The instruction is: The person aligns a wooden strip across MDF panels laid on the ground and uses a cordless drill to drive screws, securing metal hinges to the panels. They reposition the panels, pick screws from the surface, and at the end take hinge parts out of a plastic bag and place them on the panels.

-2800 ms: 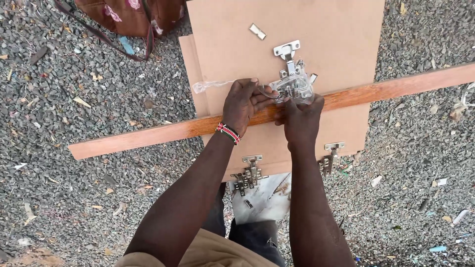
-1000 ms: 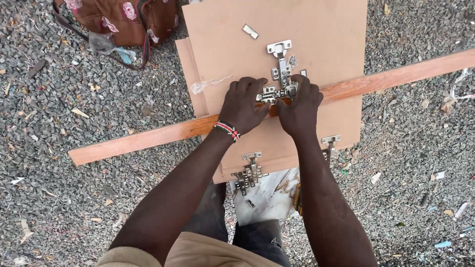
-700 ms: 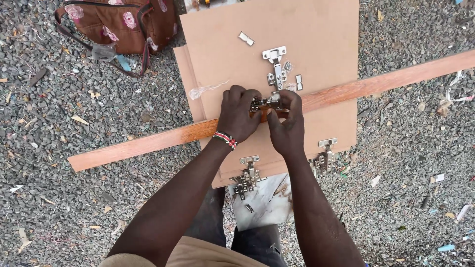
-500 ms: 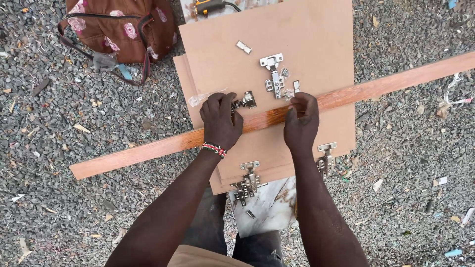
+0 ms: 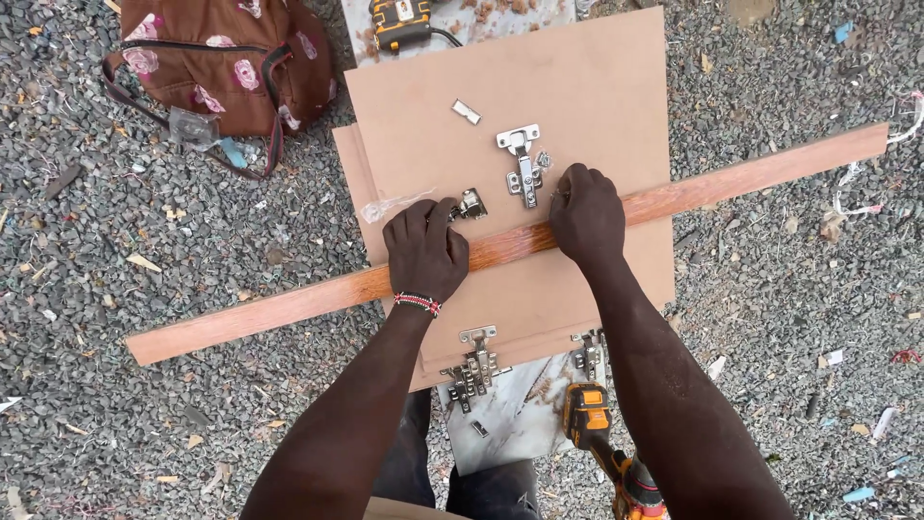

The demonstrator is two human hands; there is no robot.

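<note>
A brown fibreboard panel (image 5: 587, 87) lies on gravel, and a long reddish wooden strip (image 5: 731, 178) crosses it at a slant. My left hand (image 5: 425, 250) rests on the strip, its fingers shut on a small metal hinge piece (image 5: 470, 204) on the board. My right hand (image 5: 585, 214) sits over the strip to the right, fingertips pinching something small beside a silver cabinet hinge (image 5: 521, 166) that lies flat on the board. A small metal plate (image 5: 466, 112) lies further up the board.
Two more hinges (image 5: 474, 362) hang at the board's near edge. A yellow and black drill (image 5: 602, 445) lies near my legs, and another tool (image 5: 401, 19) sits beyond the board. A brown flowered bag (image 5: 217, 60) rests at top left on the gravel.
My hands were together on the hinge parts at the strip; they have drawn apart. The left hand carried a hinge piece leftward, and the right stayed by the flat hinge.
</note>
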